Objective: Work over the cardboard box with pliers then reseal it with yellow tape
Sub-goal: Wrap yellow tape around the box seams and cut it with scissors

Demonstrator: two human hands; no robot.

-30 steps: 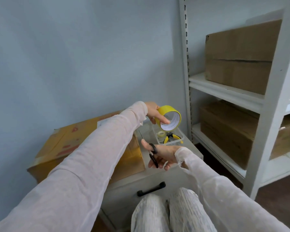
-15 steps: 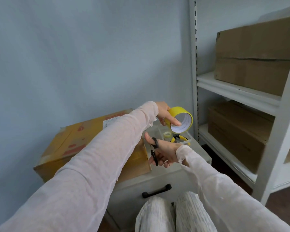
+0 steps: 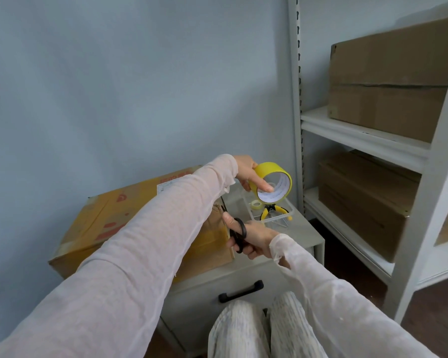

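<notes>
Our left hand [image 3: 245, 173] grips the roll of yellow tape [image 3: 268, 170] above the clear plastic tray [image 3: 279, 220], one digit hooked over the rim into the white core. Our right hand [image 3: 256, 236] is curled through the loops of the black scissors [image 3: 239, 235], just beside the cardboard box [image 3: 106, 218], which sits on the grey drawer cabinet [image 3: 305, 236] under our left forearm. The yellow-handled pliers [image 3: 265, 213] lie in the tray. The roll looks light and rigid — best held by rim and core, leaving the band free to peel. The box looks stiff but creased — we would press near the seam, not mid-panel.
</notes>
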